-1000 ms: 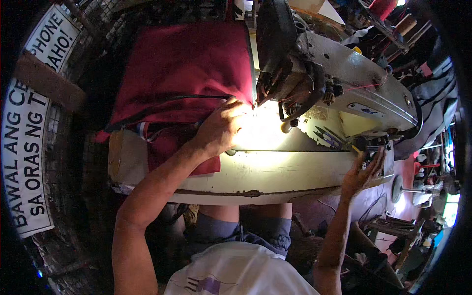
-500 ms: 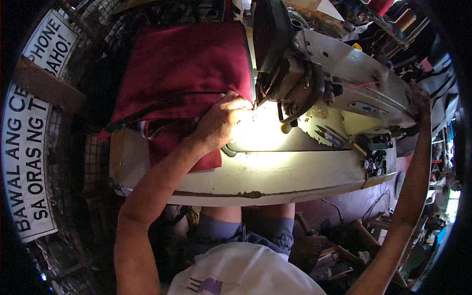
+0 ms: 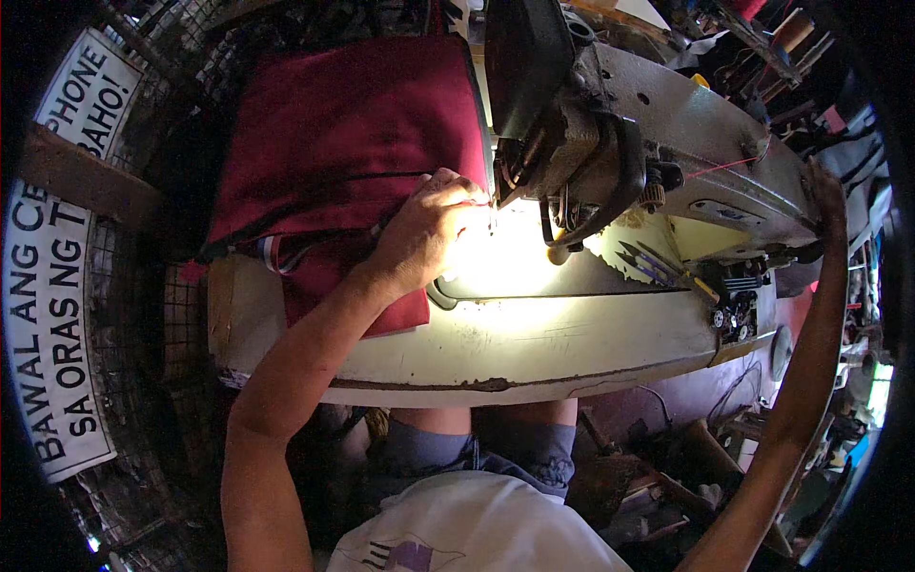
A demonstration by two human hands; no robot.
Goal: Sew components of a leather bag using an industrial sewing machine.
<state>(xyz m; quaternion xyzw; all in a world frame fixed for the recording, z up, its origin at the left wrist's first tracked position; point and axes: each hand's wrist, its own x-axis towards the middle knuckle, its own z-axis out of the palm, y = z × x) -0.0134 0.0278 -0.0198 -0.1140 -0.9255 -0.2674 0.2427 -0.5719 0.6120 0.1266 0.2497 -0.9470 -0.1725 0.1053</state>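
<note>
A dark red cloth lies spread over the left half of the sewing table. My left hand presses on its edge, fingertips pinched on the fabric right beside the needle of the grey sewing machine. My right hand reaches far right and rests on the machine's right end, near the handwheel; its fingers are partly hidden behind the machine body. A lamp lights the needle plate brightly.
A red thread runs across the machine top. Small tools lie on the table right of the needle. White signs hang on wire mesh at the left. Clutter fills the far right and the floor beneath.
My right arm rose from the table's front right edge to the machine's right end. My left hand stayed on the cloth by the needle.
</note>
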